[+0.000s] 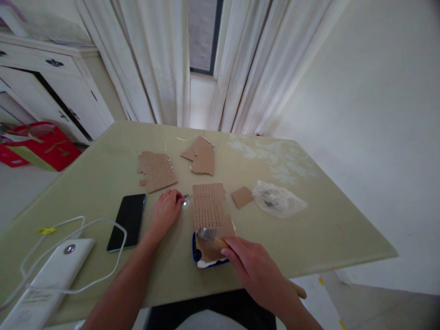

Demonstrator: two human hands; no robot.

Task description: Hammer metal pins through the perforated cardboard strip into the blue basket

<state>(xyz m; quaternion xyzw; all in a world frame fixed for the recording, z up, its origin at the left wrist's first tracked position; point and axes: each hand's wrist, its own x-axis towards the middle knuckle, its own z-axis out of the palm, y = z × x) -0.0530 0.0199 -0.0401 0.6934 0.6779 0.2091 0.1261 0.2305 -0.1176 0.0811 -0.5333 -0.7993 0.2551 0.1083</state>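
Observation:
My right hand point(252, 266) is wrapped round the wooden handle of a hammer point(207, 234). Its metal head hangs over, or rests on, the near part of a brown cardboard piece point(209, 206) with rows of small dark holes or marks. Under that cardboard's near end shows the rim of a blue object point(194, 245), mostly hidden. My left hand point(168, 207) lies on the table left of the cardboard, fingertips drawn together at a small heap of shiny metal bits point(186, 199), too small to name. Whatever the fingertips pinch is hidden.
Another holed cardboard piece point(158, 172) and torn cardboard scraps point(204, 158) lie farther back. To the right are a small cardboard square point(242, 197) and a clear plastic bag point(277, 199). A phone point(128, 222) and a white power bank point(51, 279) with a looped cable lie left.

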